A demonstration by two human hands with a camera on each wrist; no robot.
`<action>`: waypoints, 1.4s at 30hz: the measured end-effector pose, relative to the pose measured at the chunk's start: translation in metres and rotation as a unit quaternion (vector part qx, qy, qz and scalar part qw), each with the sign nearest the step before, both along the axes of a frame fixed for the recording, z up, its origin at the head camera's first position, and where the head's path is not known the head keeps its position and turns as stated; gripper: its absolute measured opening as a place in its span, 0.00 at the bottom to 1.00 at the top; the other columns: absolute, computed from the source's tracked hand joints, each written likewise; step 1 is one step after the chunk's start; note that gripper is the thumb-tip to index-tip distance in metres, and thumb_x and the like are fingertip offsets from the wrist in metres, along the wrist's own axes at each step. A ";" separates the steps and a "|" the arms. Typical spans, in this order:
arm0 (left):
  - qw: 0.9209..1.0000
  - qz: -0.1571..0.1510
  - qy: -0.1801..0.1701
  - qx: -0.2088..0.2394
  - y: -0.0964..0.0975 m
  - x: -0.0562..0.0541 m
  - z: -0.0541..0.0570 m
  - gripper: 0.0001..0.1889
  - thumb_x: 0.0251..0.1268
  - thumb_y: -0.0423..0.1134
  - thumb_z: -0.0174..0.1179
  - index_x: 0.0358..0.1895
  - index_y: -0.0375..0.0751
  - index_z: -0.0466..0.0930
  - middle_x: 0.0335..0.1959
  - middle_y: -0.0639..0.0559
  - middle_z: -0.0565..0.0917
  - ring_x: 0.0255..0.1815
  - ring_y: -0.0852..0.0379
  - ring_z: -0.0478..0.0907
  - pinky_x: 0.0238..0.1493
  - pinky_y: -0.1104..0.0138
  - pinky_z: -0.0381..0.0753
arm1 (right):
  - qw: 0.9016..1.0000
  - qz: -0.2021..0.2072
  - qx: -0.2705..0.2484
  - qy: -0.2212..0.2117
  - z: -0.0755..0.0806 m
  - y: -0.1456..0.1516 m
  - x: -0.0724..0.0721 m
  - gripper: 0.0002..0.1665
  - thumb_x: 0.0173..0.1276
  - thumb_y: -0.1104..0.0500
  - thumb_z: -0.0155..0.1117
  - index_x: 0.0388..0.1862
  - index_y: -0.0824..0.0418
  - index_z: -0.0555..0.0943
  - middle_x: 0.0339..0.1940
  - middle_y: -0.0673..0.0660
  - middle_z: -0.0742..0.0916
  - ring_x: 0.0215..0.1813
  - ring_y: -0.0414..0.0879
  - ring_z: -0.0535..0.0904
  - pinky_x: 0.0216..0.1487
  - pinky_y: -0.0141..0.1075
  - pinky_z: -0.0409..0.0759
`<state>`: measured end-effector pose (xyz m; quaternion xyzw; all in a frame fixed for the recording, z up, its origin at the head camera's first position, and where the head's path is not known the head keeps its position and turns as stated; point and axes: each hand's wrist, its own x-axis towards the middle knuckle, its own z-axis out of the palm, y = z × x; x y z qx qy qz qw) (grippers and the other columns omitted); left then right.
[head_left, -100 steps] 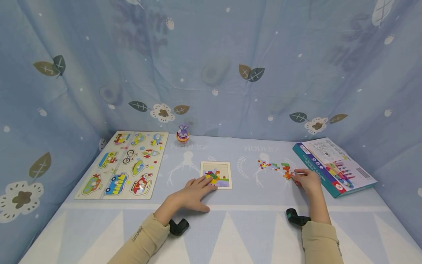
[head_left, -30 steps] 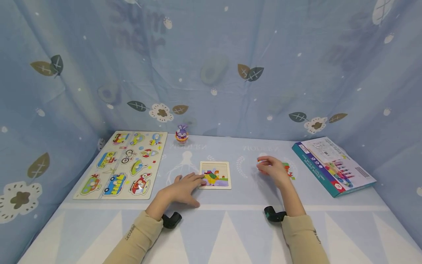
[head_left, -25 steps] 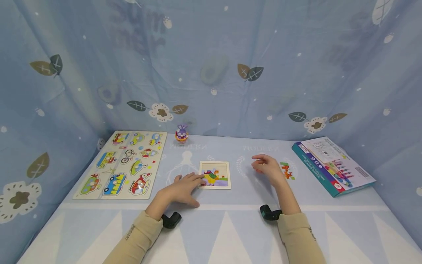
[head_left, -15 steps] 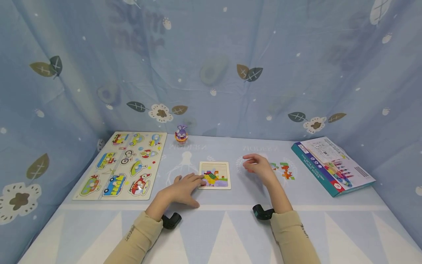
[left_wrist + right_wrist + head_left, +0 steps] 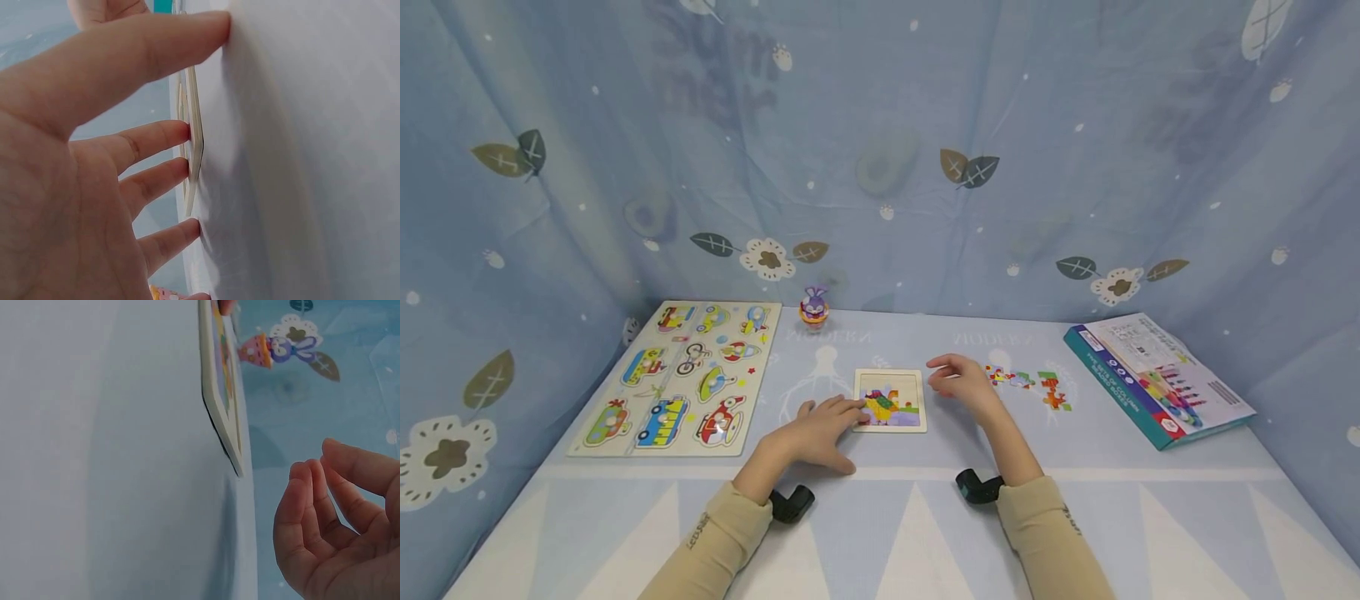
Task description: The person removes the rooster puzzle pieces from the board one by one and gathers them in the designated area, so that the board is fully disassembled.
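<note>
A small square jigsaw board point(image 5: 891, 426) lies on the table's middle, with colourful pieces point(image 5: 886, 404) fitted in its lower part and bare wood above. My left hand point(image 5: 815, 429) is spread, fingertips at the board's left edge; in the left wrist view, fingers point(image 5: 159, 172) touch its side. To the right of the board my right hand point(image 5: 967, 385) hovers with fingers loosely curved. Nothing shows between its fingertips in the right wrist view, where the hand point(image 5: 337, 537) is near the board's corner. Several loose jigsaw pieces point(image 5: 1051, 393) lie in a row right of it.
A big wooden peg puzzle with vehicles point(image 5: 681, 375) lies at the left. A purple rabbit toy point(image 5: 813, 307) stands at the back. On the right is a teal-and-white box point(image 5: 1161, 379). A patterned curtain point(image 5: 880, 167) hangs behind the table.
My right hand has left the loose pieces and moved left toward the jigsaw board, uncovering the pieces. My left hand drew back slightly to the board's left edge, then stayed still.
</note>
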<state>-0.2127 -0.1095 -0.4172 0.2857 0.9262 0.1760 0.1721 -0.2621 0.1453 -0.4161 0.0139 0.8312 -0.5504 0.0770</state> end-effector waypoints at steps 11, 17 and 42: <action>1.000 0.000 0.003 0.003 0.000 -0.001 -0.002 0.35 0.45 0.47 0.69 0.61 0.46 0.69 0.68 0.49 0.64 0.71 0.43 0.51 0.62 0.35 0.46 | 1.000 0.016 0.004 -0.003 -0.005 -0.018 0.001 0.17 0.60 0.65 0.63 0.50 0.66 0.78 0.38 0.59 0.82 0.33 0.44 0.76 0.38 0.36 0.77; 1.000 0.001 0.005 -0.001 0.001 -0.001 -0.003 0.35 0.45 0.47 0.69 0.61 0.47 0.69 0.67 0.49 0.64 0.71 0.44 0.52 0.62 0.36 0.46 | 1.000 0.026 0.007 -0.003 -0.005 -0.022 0.001 0.17 0.60 0.66 0.63 0.49 0.66 0.79 0.37 0.59 0.82 0.35 0.46 0.76 0.36 0.35 0.77; 1.000 0.003 0.001 0.000 0.001 -0.001 0.000 0.35 0.45 0.47 0.69 0.61 0.47 0.69 0.68 0.49 0.63 0.71 0.45 0.51 0.62 0.35 0.46 | 0.974 0.133 0.184 0.025 -0.012 -0.045 -0.005 0.19 0.55 0.62 0.69 0.48 0.60 0.81 0.37 0.55 0.81 0.38 0.46 0.75 0.40 0.38 0.75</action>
